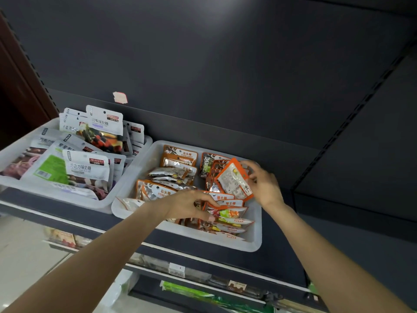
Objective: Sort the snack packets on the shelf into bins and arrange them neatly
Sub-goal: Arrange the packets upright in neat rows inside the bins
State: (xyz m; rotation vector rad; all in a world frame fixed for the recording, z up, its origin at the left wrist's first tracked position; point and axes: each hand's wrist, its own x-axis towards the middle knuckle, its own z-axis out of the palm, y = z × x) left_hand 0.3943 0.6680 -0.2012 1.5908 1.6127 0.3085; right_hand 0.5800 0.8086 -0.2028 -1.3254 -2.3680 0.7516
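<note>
Head view shows two white bins side by side on the dark shelf [293, 222], the left bin [13, 152] at about nine o'clock and the right bin [257, 236] near the centre. The right hand [264, 184], at three o'clock of that bin, pinches an orange-edged packet [234, 179] by its side edge, fingers clamped on it, lifted and tilted above the rows, probably so it can be turned to face the same way as the rest. The left hand [189, 205], at the bin's six o'clock, has fingers curled over a fanned stack of sugar packets [232, 219], seemingly steadying them to keep the row from slumping. Stone candy packets [178, 154] stand in the far left part of the same bin. Exact counts cannot be read: roughly five sugar packets show edge-on, several stone candy ones overlap. The left bin holds about ten larger white pouches [86, 169], loosely leaning.
</note>
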